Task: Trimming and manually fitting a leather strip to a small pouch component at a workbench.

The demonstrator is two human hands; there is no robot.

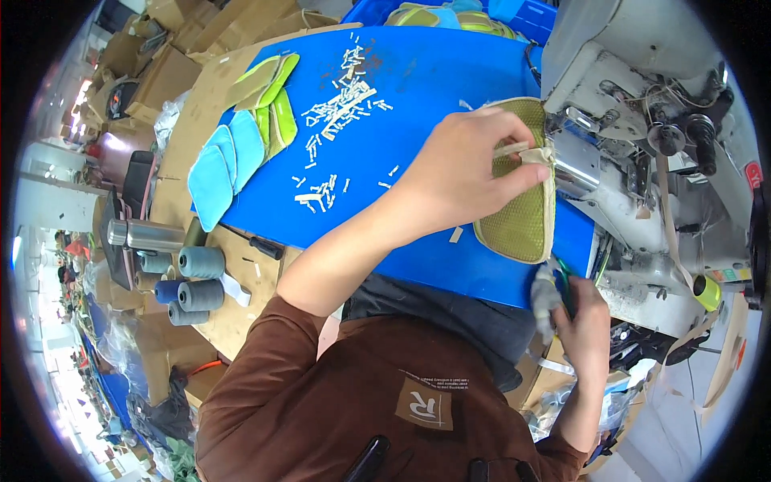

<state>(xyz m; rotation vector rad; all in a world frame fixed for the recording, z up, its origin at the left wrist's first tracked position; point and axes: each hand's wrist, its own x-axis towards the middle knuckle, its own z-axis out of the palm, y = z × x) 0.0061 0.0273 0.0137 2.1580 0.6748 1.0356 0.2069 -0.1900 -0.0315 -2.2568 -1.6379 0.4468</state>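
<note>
Brown sleeve (pixel 321 402) is seen closest, low in the view. The right hand (pixel 582 321) is closed around snips (pixel 550 293) just off the bench's (pixel 418 96) near right corner. The olive mesh piece (pixel 522 217) is pinched by the left hand (pixel 466 165) at the bench's right edge, pressed up against the sewing machine (pixel 642 120). Offcuts (pixel 341 104) are scattered mid-bench.

sewing workshop: industrial sewing machine (pixel 642 136) at right, thread cones (pixel 199 277) near left, cut fabric pieces (pixel 241 136) far left, cardboard boxes (pixel 169 72) beyond.
</note>
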